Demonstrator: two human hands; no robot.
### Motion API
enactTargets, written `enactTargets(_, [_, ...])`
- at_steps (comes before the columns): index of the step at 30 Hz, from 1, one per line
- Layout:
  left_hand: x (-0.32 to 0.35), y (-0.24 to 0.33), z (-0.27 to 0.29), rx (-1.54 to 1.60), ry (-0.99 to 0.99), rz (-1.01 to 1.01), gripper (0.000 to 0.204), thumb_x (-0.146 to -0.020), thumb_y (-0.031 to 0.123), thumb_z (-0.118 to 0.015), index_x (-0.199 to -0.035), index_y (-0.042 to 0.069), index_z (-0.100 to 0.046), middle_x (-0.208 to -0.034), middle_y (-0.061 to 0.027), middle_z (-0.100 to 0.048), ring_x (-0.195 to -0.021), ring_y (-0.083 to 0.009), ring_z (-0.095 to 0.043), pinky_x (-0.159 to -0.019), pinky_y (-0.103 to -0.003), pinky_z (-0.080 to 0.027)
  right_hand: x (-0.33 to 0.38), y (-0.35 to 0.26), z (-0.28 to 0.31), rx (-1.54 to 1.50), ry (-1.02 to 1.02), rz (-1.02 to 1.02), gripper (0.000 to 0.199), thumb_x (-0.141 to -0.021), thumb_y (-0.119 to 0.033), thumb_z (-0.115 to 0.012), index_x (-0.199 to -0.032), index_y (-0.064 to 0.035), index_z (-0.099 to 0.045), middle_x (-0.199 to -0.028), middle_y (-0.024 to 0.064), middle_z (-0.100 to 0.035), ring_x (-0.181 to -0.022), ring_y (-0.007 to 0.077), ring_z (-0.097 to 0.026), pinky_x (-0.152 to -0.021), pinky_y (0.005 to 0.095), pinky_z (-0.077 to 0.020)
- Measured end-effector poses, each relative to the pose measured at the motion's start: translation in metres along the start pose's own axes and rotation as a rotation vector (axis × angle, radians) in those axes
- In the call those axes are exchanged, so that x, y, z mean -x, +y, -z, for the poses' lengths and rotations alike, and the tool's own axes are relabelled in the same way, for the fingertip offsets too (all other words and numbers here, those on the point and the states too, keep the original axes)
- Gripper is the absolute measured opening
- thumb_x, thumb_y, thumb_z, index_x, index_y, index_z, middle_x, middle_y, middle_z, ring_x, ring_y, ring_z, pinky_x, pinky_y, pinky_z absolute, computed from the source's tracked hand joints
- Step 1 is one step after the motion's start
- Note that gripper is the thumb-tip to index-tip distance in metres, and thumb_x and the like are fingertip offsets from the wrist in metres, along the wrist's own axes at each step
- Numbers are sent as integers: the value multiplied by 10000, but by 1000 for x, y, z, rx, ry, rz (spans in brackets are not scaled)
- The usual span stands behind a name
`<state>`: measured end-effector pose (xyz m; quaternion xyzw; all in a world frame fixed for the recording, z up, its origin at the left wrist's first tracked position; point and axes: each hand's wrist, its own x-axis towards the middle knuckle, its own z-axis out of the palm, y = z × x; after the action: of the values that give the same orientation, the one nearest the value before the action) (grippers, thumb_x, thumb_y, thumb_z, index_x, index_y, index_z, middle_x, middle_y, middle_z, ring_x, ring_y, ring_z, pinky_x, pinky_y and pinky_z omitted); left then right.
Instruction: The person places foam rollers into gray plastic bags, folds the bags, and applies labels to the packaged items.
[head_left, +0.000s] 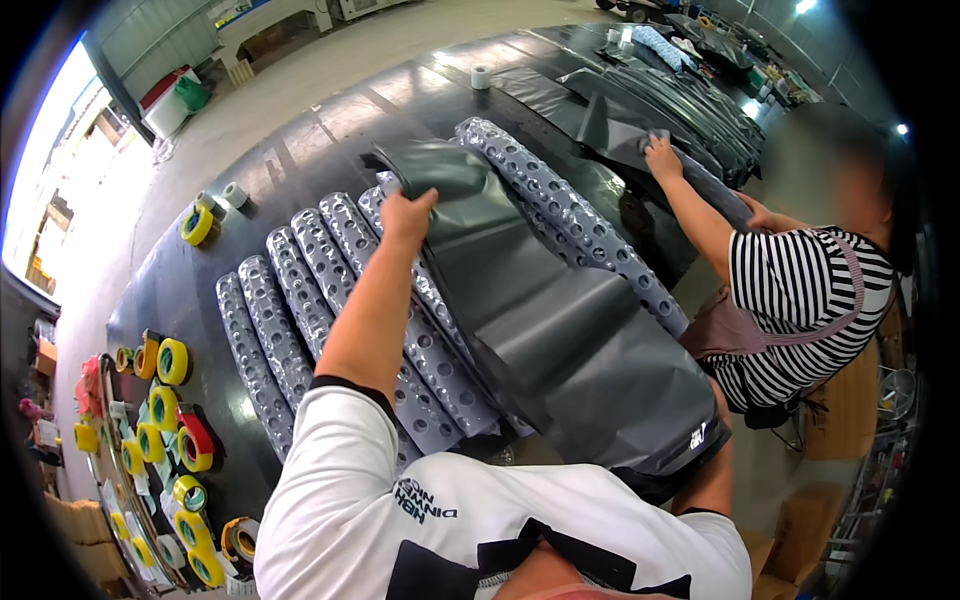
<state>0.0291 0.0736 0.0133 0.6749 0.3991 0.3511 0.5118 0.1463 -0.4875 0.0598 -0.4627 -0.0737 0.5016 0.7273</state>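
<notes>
Left hand (408,217): fingers closed, pinching the far edge of a dark grey plastic bag (540,330).
Right hand: hidden beneath the bag's near end; grip cannot be told.
Bag: draped over perforated grey tubes (300,300), stretching back toward the person.
Further left: yellow tape rolls (165,400).

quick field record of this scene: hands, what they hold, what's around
left hand: grips the far edge of the dark grey plastic bag
right hand: hidden under the bag's near end
under the bag: perforated bubble-wrapped tubes lying side by side
surface: long black table
left side: yellow tape rolls
co-worker: person in striped shirt, hand on another dark sheet
</notes>
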Motion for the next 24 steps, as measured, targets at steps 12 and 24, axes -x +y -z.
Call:
enactTargets(12, [-115,-24,32,-773,229,217,736,-823,420,-684,-1366,-12,-440,-1442,-238,-418,-1370,-292,-379,-1106,-479,-306,-174,2,-57,858,196,-355,306,-919,-89,-596,-1193,44,-621,-1080,84,-679,-936,180,-641,-857,315,-501])
enactTargets(24, [74,-9,3,-944,-654,-779,734,-891,586,-521,-1459,135,-407,-1570,-93,-298,-1467,-289,-217,-1179,-502,-161,-110,18,-91,691,196,-74,512,-973,-432,-537,-1131,42,-651,-1098,101,-672,-1088,174,-580,-943,315,-436])
